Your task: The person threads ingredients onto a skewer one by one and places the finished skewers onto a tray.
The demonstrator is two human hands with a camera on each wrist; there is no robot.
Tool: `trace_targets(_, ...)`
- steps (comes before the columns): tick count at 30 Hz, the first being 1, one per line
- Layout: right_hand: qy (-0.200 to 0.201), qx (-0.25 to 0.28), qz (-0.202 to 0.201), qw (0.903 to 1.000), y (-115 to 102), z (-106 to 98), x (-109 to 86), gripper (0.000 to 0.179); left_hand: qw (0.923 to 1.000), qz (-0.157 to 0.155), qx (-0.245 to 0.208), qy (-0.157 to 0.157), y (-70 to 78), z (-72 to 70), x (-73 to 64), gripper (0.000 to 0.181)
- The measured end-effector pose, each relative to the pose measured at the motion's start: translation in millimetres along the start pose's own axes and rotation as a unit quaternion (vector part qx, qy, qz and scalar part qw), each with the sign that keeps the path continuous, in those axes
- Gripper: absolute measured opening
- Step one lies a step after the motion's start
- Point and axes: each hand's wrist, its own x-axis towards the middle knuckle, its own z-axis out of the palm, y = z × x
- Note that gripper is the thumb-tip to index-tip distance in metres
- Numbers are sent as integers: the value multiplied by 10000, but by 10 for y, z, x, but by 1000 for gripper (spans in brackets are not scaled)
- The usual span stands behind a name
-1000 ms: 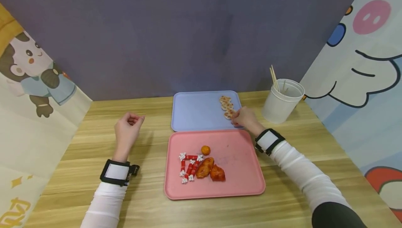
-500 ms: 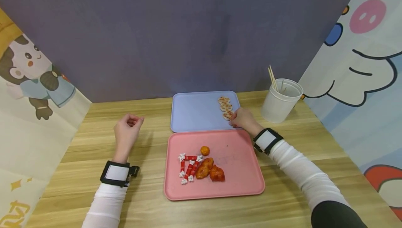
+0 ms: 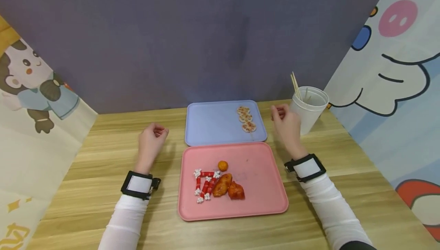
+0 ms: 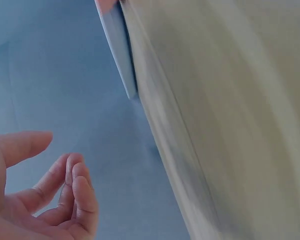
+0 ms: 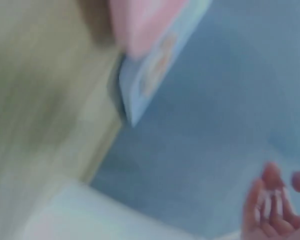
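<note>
My right hand (image 3: 288,125) is raised between the blue tray (image 3: 213,124) and the white cup (image 3: 306,114), its fingers loosely curled with nothing in them. On that tray's right side lies a skewer of round, browned slices (image 3: 245,117), its bare stick end pointing toward me. To the left of both trays hovers my left hand (image 3: 151,143), holding nothing. In the left wrist view its thumb and fingers (image 4: 85,197) are bent and apart. The right wrist view is blurred, and there the right hand's fingers (image 5: 275,207) look bent around nothing.
Nearer me sits a pink tray (image 3: 264,189). On it are several red pieces with white ends (image 3: 206,187), an orange ball (image 3: 222,166), a chicken wing (image 3: 222,185) and a reddish-orange chunk (image 3: 236,190). Thin wooden sticks (image 3: 295,85) stand in the cup. A grey wall (image 3: 172,43) rises behind.
My right hand has left the lower end of the skewer and moved right and back, toward the cup. My left hand has shifted slightly right. The skewer stays on the blue tray.
</note>
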Motion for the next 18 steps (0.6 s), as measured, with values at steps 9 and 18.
trace_targets(9,2107,541,-148,9759,96,-349,95,34,9996,170,-204,-114,207,192,80,20)
trace_targets(18,2449,256,-106,9692,211,-460,145,28,9990,247,-351,-143,388,378,129,18)
